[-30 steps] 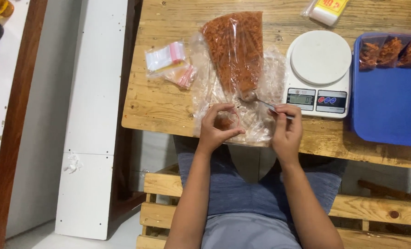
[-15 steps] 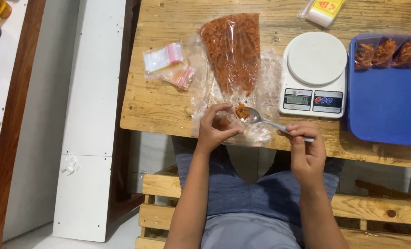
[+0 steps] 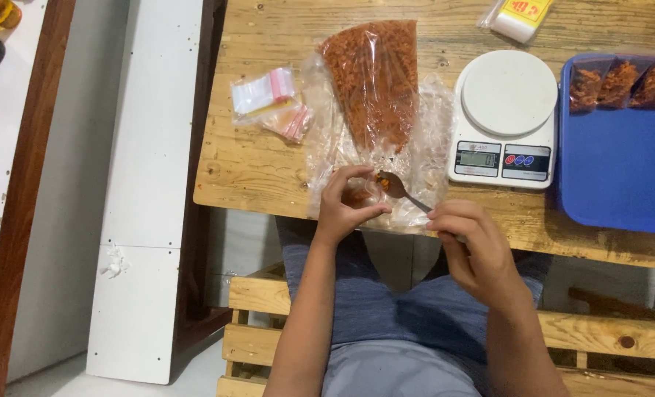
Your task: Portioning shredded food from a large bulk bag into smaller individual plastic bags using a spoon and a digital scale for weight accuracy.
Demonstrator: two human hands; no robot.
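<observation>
Orange flakes rode the spoon [image 3: 395, 185], pinched in the right hand [image 3: 474, 246]; left hand [image 3: 346, 206] fingers gripped the small bag [image 3: 357, 197]. Tilting risked spillage.

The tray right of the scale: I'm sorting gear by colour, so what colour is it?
Blue: the tray shows plainly in the head view, the only one.

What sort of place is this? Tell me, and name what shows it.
Probably a small home food-packing spot. A white digital kitchen scale stands on a wooden plank table, a large clear bag of orange-red shredded food lies open, and small filled packets sit on a blue tray.
</observation>
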